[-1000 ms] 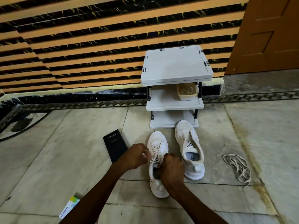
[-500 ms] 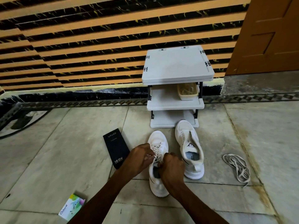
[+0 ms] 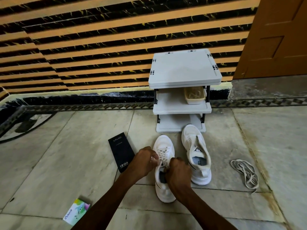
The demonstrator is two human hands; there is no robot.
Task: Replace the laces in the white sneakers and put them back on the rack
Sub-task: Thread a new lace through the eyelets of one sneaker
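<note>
Two white sneakers stand on the stone floor in front of a grey three-tier rack. The left sneaker is laced over its front; both hands work at its upper eyelets. My left hand pinches a white lace end beside the tongue. My right hand is curled over the shoe's opening, and what it grips is hidden under the fist. The right sneaker has no lace, its tongue standing up. A loose lace lies coiled on the floor to the right.
A black phone box lies left of the laced sneaker. A small colourful carton sits near the bottom left. A beige basket stands on the rack's middle shelf. Striped wall behind, wooden door at the right.
My hands stay at the left sneaker's upper eyelets with small finger motion. The view has shifted slightly, bringing more of the carton and phone box into sight.
</note>
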